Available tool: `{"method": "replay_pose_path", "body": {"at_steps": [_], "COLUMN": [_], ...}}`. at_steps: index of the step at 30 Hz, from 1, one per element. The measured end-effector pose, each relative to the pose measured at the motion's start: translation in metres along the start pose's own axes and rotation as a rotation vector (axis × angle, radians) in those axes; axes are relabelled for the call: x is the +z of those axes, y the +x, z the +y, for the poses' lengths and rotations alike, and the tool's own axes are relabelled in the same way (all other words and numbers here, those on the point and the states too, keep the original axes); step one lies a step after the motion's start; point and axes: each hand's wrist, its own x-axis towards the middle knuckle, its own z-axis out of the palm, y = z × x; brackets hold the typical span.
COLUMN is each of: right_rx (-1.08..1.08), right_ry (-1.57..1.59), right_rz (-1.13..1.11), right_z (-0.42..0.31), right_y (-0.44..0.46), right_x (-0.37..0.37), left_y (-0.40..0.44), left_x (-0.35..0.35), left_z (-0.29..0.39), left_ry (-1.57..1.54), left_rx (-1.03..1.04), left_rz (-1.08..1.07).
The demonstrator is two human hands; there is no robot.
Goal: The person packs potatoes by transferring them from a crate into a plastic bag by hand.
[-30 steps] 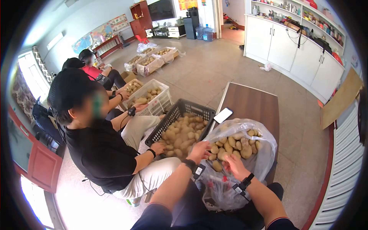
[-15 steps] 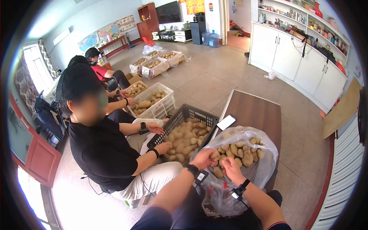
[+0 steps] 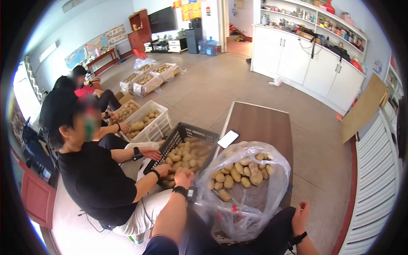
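Note:
My left hand (image 3: 183, 180) is over the near corner of a black plastic crate (image 3: 151, 171) of potatoes (image 3: 185, 151). Its fingers are curled around what looks like a potato, mostly hidden by the hand. Beside my right knee, my right hand (image 3: 300, 221) is loosely bent, with nothing visible in it. Between them, a clear plastic bag (image 3: 272, 193) stands open in front of me, with several potatoes (image 3: 238, 172) inside. Close to my left hand, a co-worker's hand (image 3: 163, 170) reaches into the crate.
A phone (image 3: 228, 139) lies on the brown table (image 3: 263, 123) behind the bag. A co-worker in a black shirt (image 3: 93, 170) sits at my left. Farther off are a white crate (image 3: 163, 123) of potatoes and several lined boxes (image 3: 146, 87). White cabinets (image 3: 293, 59) line the far right wall.
My left hand has moved left from the bag to the black crate. My right hand has left the potatoes and drawn back to my right knee. The view has turned rightward.

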Motion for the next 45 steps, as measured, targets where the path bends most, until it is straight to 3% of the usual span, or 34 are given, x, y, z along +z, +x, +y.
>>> {"method": "replay_pose_path", "body": {"at_steps": [1, 2, 4, 5, 6, 7, 8, 10, 13, 14, 18, 21, 23, 35, 37, 40, 41, 42, 43, 44, 45], "right_rx": [0.05, 0.097, 0.387, 0.21, -0.173, 0.132, 0.391, 0.555, 0.58, 0.577, 0.548, 0.527, 0.514, 0.444, 0.348, -0.017, -0.165, -0.311, -0.572, -0.739, -0.823], "right_ry": [-0.117, -0.232, -0.156, -0.565, -0.592, -0.65, -0.658, -0.637, -0.602, -0.596, -0.573, -0.566, -0.566, -0.684, -0.7, -0.548, -0.469, -0.406, -0.698, -0.687, -0.619], "right_rz": [-0.005, -0.013, -0.286, -0.626, -0.654, -0.904, -1.005, -1.039, -1.053, -1.056, -1.067, -1.081, -1.094, -1.389, -1.58, -2.102, -2.223, -2.305, -2.272, -2.287, -2.066], "right_z": [0.042, 0.091, 0.201, 0.215, 0.315, 0.292, 0.272, 0.252, 0.229, 0.221, 0.197, 0.185, 0.178, 0.166, 0.172, 0.17, 0.159, 0.022, -0.074, -0.118, -0.107], "right_y": [-0.005, -0.013, -0.047, -0.07, -0.126, -0.145, -0.151, -0.154, -0.139, -0.133, -0.107, -0.095, -0.089, -0.1, -0.111, -0.129, -0.124, -0.088, -0.073, -0.06, -0.062], "right_x": [-0.015, -0.029, -0.052, -0.064, -0.071, -0.081, -0.079, -0.072, -0.058, -0.053, -0.034, -0.026, -0.023, -0.041, -0.06, -0.088, -0.085, -0.062, -0.039, -0.018, -0.003], "left_y": [-0.006, -0.005, -0.002, -0.001, -0.002, -0.005, -0.003, -0.004, -0.003, 0.002, 0.052, 0.004, 0.001, -0.031, -0.032, -0.026, -0.011, -0.021, -0.031, -0.042, -0.043], "left_x": [-0.014, -0.011, -0.01, -0.011, -0.012, -0.011, -0.009, -0.007, 0.0, 0.012, 0.066, 0.031, 0.029, 0.005, 0.009, 0.025, 0.036, 0.032, 0.026, 0.019, 0.022], "left_z": [0.024, 0.024, 0.018, 0.018, 0.018, 0.014, 0.009, 0.017, 0.02, 0.009, -0.082, 0.019, 0.033, 0.075, 0.074, 0.059, 0.036, 0.046, 0.06, 0.073, 0.088], "left_ry": [0.586, 0.581, 0.625, 0.619, 0.695, 0.77, 0.774, 0.757, 0.779, -0.004, 0.15, -0.914, -1.095, -1.095, -1.101, -1.107, -0.556, -0.618, -0.68, -0.741, -1.108], "left_rx": [0.05, 0.063, 0.022, 0.03, 0.119, 0.207, 0.222, 0.168, 0.129, -0.064, 0.104, -0.362, -0.529, -0.464, -0.461, -0.457, -0.072, -0.08, -0.089, -0.101, -0.446], "left_rz": [-0.049, -0.056, -0.038, -0.033, -0.021, -0.011, 0.003, -0.013, -0.074, -0.009, 0.14, -0.002, 0.092, 0.099, 0.011, 0.059, 0.07, 0.036, 0.003, -0.03, -0.023]}}
